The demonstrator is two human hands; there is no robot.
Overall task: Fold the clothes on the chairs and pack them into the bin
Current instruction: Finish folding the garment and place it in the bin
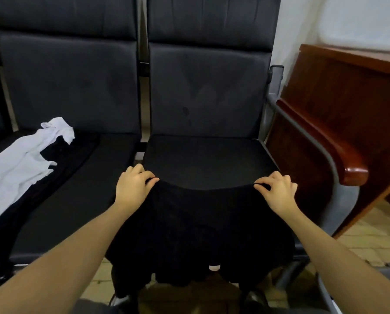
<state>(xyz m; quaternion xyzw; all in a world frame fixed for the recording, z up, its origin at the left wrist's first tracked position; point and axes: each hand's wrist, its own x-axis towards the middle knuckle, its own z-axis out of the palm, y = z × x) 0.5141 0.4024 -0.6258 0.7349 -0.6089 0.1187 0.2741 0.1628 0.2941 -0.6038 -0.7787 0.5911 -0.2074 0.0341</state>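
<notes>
A black garment point(200, 232) hangs over the front edge of the right chair's seat point(203, 159), its lower part draping toward the floor. My left hand point(134, 184) pinches its upper left corner. The upper right corner is pinched by my right hand point(277, 189), and the top edge stretches between the two hands. On the left chair's seat point(94, 189) lie a white garment point(19, 164) and a dark garment point(69, 155) partly under it. No bin is in view.
Dark padded backrests point(207, 87) rise behind the seats. A grey metal armrest point(302, 137) borders the right chair. A reddish wooden desk point(348, 109) stands close on the right. Tiled floor point(375, 236) shows at the lower right.
</notes>
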